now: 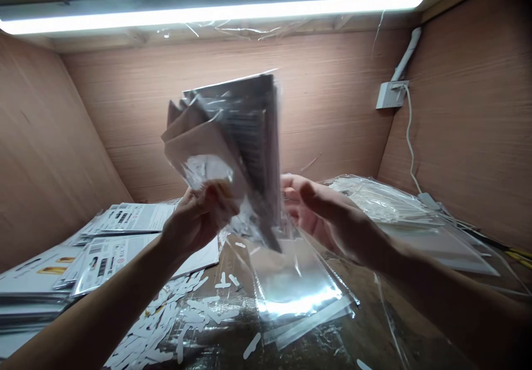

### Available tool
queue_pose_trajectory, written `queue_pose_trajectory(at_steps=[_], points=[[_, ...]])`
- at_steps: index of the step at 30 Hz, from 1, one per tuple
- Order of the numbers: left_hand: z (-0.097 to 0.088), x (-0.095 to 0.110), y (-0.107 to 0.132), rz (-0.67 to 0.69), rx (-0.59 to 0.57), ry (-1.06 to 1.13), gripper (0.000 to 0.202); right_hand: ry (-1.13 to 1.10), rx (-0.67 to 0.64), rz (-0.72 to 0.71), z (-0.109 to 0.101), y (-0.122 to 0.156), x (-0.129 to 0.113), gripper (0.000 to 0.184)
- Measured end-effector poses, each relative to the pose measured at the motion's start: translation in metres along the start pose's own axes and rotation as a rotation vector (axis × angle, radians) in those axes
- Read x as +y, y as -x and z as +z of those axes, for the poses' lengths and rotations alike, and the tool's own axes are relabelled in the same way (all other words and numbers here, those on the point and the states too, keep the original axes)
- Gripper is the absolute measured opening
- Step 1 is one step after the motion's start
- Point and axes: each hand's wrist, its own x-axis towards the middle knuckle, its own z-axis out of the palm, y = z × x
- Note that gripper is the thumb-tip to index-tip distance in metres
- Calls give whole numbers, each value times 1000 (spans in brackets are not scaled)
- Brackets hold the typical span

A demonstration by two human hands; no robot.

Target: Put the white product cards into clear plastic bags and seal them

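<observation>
My left hand (199, 217) is closed round the lower end of a bundle of flat packets (233, 148) in clear film, holding it upright above the bench; the bundle is blurred. My right hand (320, 212) is just right of the bundle's lower edge, fingers partly stretched and close to the film, over a clear plastic bag (295, 287) lying on the bench. Whether the right fingers pinch the film is hidden.
Stacks of printed cards (103, 248) lie at the left. White paper strips (166, 314) litter the front. A pile of clear bags (386, 201) sits at the right back. Wooden walls enclose the bench, with a strip lamp (208, 13) above and a wall socket (390, 94) with cable.
</observation>
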Motion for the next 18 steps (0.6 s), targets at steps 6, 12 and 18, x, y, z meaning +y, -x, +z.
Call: queue_pose_trajectory(at_steps=[6,12,18], points=[[23,-5,6,-22,-19,-105,29,221,248,-16,2,-4,-15,41],[33,2,12,-28,-57,-269,40,207,448,-134,1,-9,3,40],[26,11,6,-299,-251,-335,63,69,571,-182,-16,-10,15,42]])
